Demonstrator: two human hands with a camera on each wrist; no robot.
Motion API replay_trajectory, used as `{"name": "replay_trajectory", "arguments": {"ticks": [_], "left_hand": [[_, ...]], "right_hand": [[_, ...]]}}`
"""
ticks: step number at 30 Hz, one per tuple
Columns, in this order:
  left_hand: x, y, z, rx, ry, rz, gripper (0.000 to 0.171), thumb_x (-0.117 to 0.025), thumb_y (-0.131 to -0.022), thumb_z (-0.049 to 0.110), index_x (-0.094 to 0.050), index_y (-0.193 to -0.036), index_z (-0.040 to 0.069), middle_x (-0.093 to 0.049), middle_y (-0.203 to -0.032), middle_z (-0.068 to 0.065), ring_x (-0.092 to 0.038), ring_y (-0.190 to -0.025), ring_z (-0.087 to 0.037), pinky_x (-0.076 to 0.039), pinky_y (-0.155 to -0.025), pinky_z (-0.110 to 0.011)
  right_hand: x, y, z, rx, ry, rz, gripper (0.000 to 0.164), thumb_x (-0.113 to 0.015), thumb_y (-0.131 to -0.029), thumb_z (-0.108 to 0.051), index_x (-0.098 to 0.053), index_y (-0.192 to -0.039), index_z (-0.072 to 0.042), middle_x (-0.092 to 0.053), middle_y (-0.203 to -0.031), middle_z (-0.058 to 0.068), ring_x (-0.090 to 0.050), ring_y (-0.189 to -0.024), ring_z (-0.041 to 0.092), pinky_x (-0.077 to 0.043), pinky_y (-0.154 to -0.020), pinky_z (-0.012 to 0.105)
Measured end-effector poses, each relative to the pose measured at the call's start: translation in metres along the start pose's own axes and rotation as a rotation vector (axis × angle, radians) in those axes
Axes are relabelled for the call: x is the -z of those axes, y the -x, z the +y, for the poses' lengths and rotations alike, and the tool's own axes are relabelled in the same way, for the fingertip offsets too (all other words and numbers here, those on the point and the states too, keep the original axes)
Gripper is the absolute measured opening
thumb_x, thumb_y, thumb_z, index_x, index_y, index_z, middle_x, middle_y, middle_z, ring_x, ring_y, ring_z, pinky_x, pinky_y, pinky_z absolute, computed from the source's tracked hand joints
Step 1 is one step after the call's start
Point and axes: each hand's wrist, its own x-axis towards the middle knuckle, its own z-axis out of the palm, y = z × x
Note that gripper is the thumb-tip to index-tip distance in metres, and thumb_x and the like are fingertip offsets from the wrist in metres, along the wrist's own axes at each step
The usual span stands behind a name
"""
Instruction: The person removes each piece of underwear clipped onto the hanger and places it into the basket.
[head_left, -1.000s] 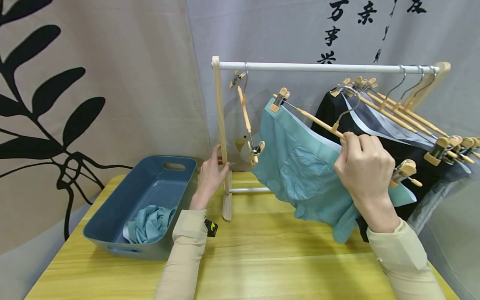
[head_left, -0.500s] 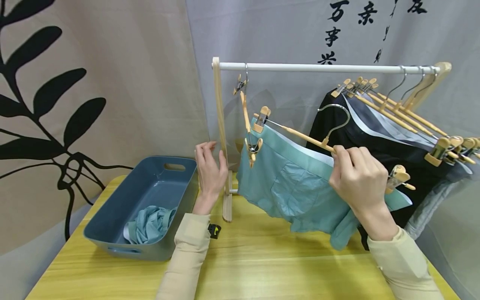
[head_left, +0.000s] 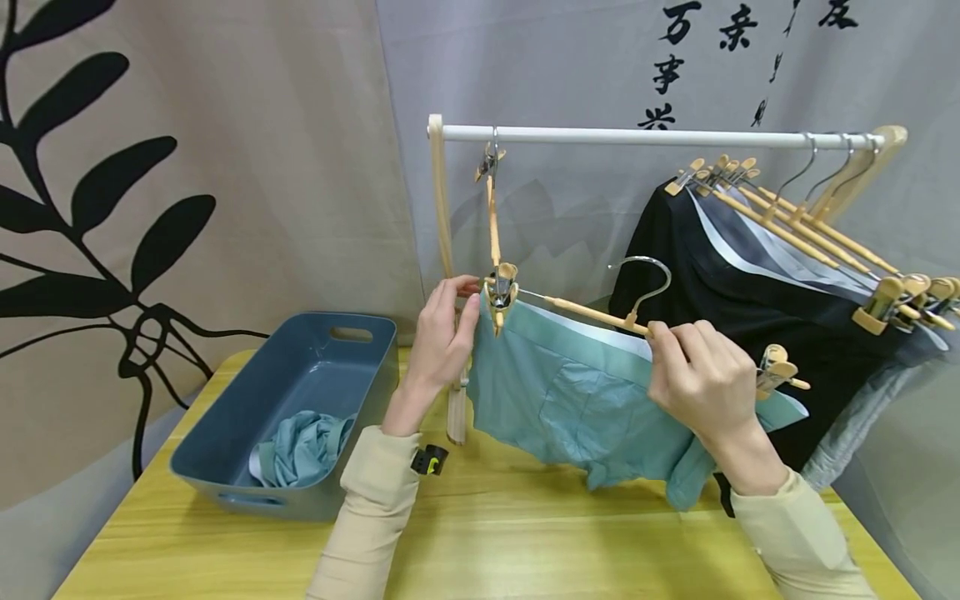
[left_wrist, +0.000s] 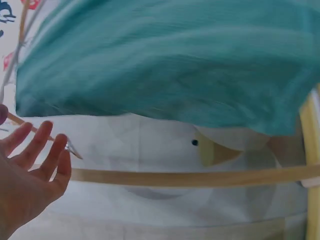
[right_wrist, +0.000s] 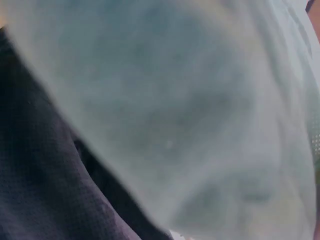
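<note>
Grips a pale-wooden clip hanger [head_left: 588,312] beside its metal hook [head_left: 668,278] with the right hand [head_left: 705,379]. Holds teal cloth shorts [head_left: 570,392] clipped beneath, over the yellow wood-grained table [head_left: 540,533] toward its right edge. Holds the left hand [head_left: 442,333] with relaxed fingers at the shorts' top left corner; cannot tell whether touching. Has a blue-grey plastic bin [head_left: 318,358] along the table's left edge, and black cloth clothing [head_left: 742,292] behind on a white-railed wooden rack [head_left: 637,137].

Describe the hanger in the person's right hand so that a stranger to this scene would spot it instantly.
Start at the white rail of the clothes rack. Below it, the right hand grips the wood-coloured clip hanger, which carries teal shorts. Unlike the other hangers, its metal hook is off the rail.
</note>
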Motion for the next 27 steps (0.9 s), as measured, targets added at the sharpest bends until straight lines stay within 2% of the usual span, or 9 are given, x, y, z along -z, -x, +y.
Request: {"name": "replay_trajectory", "arguments": {"ticks": [6, 16, 21, 23, 27], "left_hand": [[0.006, -0.004, 0.011, 0.016, 0.048, -0.065, 0.028, -0.04, -0.097, 0.016, -0.053, -0.115, 0.0, -0.062, -0.101, -0.014, -0.059, -0.089, -0.021, -0.05, -0.073, -0.031], [0.012, -0.005, 0.014, 0.011, -0.001, -0.148, 0.027, -0.036, -0.093, 0.011, -0.056, -0.11, 0.001, -0.062, -0.087, -0.011, -0.059, -0.074, -0.019, -0.048, -0.066, -0.029], [0.013, -0.004, 0.016, 0.003, -0.051, -0.161, 0.024, -0.034, -0.093, 0.008, -0.057, -0.087, 0.003, -0.057, -0.071, -0.008, -0.05, -0.063, -0.017, -0.039, -0.057, -0.026], [0.014, -0.003, 0.017, 0.007, -0.057, -0.163, 0.024, -0.034, -0.093, 0.008, -0.054, -0.08, 0.005, -0.059, -0.071, -0.007, -0.05, -0.061, -0.017, -0.039, -0.055, -0.025], [0.014, -0.001, 0.018, 0.032, -0.037, -0.186, 0.026, -0.033, -0.094, 0.007, -0.058, -0.084, 0.005, -0.067, -0.078, -0.008, -0.055, -0.062, -0.015, -0.04, -0.053, -0.024]], "right_hand": [[-0.003, 0.004, -0.005, 0.044, -0.053, 0.025, 0.016, -0.053, -0.081, -0.005, -0.062, -0.073, 0.006, -0.048, -0.056, 0.013, -0.041, -0.043, 0.027, -0.026, -0.035, 0.035], [-0.004, 0.007, -0.012, 0.113, -0.11, 0.032, 0.016, -0.05, -0.08, -0.003, -0.064, -0.077, 0.005, -0.049, -0.056, 0.012, -0.039, -0.042, 0.024, -0.026, -0.035, 0.031], [-0.004, 0.004, -0.014, 0.136, -0.116, 0.051, 0.019, -0.048, -0.082, -0.004, -0.064, -0.077, 0.005, -0.049, -0.055, 0.012, -0.037, -0.041, 0.023, -0.025, -0.034, 0.03], [-0.004, 0.004, -0.014, 0.14, -0.117, 0.052, 0.019, -0.048, -0.082, -0.004, -0.065, -0.077, 0.004, -0.049, -0.055, 0.012, -0.037, -0.042, 0.023, -0.025, -0.035, 0.03], [-0.004, 0.005, -0.014, 0.145, -0.125, 0.05, 0.018, -0.049, -0.081, -0.003, -0.065, -0.077, 0.004, -0.049, -0.055, 0.012, -0.037, -0.042, 0.023, -0.025, -0.035, 0.029]]}}
